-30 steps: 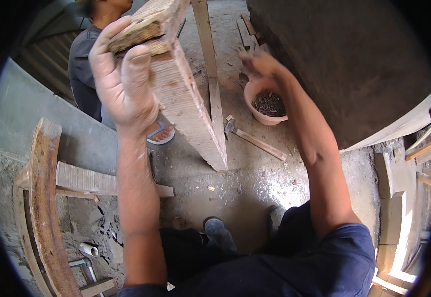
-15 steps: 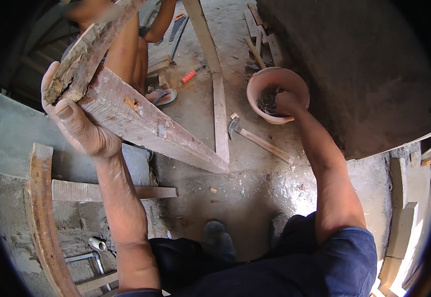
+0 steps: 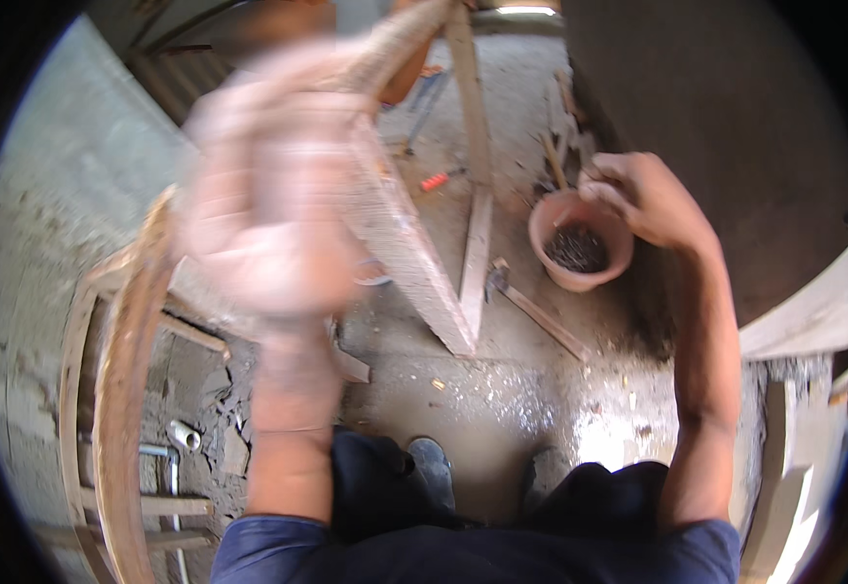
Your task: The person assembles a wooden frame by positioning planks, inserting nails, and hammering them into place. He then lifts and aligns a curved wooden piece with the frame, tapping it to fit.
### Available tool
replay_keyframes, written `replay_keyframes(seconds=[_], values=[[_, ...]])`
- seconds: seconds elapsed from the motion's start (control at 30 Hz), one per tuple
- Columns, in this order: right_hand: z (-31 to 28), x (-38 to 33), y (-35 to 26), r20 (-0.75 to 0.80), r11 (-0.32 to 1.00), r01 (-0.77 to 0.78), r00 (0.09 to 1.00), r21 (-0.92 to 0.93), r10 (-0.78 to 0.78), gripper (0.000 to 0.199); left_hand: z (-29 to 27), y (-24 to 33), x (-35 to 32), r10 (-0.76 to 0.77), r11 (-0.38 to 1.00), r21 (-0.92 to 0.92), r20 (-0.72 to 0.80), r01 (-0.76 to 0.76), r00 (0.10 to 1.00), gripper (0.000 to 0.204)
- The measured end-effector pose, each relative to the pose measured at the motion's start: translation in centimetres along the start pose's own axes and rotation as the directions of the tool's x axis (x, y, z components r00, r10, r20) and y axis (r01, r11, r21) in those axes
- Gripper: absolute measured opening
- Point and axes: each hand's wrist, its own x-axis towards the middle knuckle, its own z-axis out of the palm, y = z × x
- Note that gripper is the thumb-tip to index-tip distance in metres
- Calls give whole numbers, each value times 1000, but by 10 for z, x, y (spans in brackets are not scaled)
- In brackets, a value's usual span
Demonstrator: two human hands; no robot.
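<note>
My left hand (image 3: pixel 278 195) is raised close to the camera, smeared by motion. It is beside the corner of a rough wooden frame (image 3: pixel 414 248) and covers part of it; its grip is unclear. Over the rim of a pinkish bucket (image 3: pixel 588 280), my right hand (image 3: pixel 643 200) is closed in a pinch, and what the fingers hold is too small to make out. Dark, thin nails (image 3: pixel 576 247) lie in the bucket. A claw hammer (image 3: pixel 549 326) with a wooden handle rests on the floor between the frame and the bucket.
Another person's arm (image 3: pixel 406 76) shows behind the frame. A red-handled tool (image 3: pixel 436 181) lies on the floor beyond it. Scrap wood (image 3: pixel 553 161) is piled behind the bucket. At left stands a curved wooden frame (image 3: pixel 120 389), with a white pipe end (image 3: pixel 185 435) near it.
My right hand has come up out of the bucket. My left hand has risen nearer the camera and blurred. The view has shifted, so the wooden frame appears farther right.
</note>
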Motion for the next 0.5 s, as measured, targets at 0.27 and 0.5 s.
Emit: replay_keyframes(seconds=[0.27, 0.5], values=[[-35, -26, -106, -249, 966, 206, 955, 157, -163, 15, 76, 43, -23, -176, 949, -129, 543, 289, 821, 39], [58, -28, 8, 85, 462, -113, 993, 880, 80, 43, 62, 40, -12, -373, 840, -93, 617, 534, 693, 31]])
